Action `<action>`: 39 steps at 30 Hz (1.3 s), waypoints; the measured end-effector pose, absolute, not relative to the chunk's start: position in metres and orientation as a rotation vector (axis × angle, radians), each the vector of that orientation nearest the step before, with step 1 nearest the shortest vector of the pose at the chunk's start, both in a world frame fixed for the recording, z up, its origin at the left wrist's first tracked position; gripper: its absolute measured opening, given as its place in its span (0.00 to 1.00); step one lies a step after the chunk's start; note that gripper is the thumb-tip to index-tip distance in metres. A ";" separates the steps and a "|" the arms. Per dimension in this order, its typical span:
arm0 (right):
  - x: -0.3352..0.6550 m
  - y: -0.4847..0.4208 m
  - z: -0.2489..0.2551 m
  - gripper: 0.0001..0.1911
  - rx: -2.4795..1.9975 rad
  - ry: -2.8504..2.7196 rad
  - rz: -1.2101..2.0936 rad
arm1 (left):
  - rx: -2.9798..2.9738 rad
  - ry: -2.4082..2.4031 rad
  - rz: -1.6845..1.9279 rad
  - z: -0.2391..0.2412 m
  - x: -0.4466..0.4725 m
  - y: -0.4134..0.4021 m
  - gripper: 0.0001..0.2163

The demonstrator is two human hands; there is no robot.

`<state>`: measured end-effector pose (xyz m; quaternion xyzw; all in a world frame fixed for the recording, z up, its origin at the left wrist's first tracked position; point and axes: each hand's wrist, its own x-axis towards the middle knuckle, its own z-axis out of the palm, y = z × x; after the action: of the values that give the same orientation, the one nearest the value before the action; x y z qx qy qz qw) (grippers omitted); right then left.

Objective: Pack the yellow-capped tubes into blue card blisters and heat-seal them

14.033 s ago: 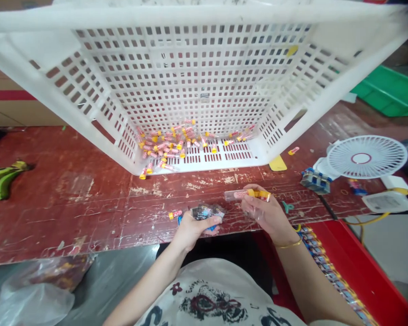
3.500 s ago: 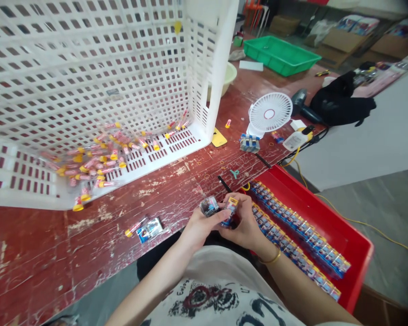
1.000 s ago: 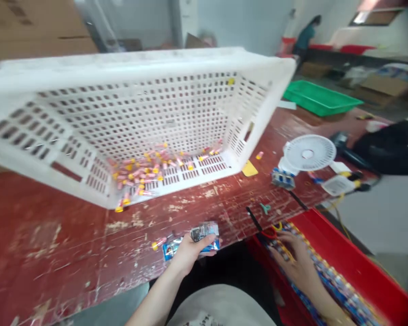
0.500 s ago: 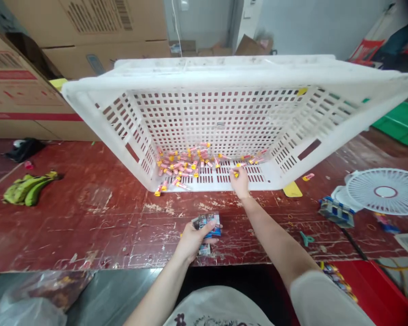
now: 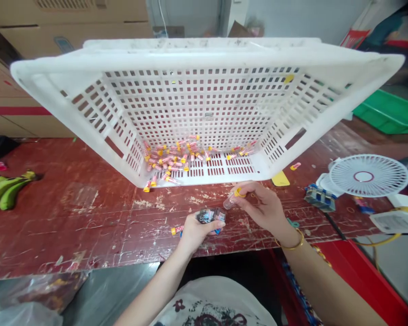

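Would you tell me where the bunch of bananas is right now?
The bananas lie at the far left edge of the red table, left of the white crate.

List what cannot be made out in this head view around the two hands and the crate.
- Print on the small packets in the left hand: too small.
- What the capped tube in the right hand contains: blurred, partly behind the fingers.
- Red tray: cut off by the right edge and hidden by the forearm.
- Labels on the tubes in the white crate: too small.
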<state>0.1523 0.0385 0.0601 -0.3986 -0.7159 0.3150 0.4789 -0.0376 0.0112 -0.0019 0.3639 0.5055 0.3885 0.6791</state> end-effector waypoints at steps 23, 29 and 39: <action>0.158 0.008 0.006 0.11 -1.087 -1.081 1.291 | 0.431 0.870 0.654 0.006 -0.005 -0.002 0.19; 0.158 0.006 0.000 0.11 -1.069 -1.040 1.214 | 0.564 0.975 0.596 0.006 -0.009 0.003 0.17; 0.160 0.007 0.005 0.10 -0.998 -1.073 1.233 | 0.474 0.912 0.548 0.001 -0.016 0.005 0.20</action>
<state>0.1603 0.0070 0.0048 -0.4263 -0.4583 0.5265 0.5753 -0.0158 0.0052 0.0010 0.2236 0.4304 0.2588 0.8353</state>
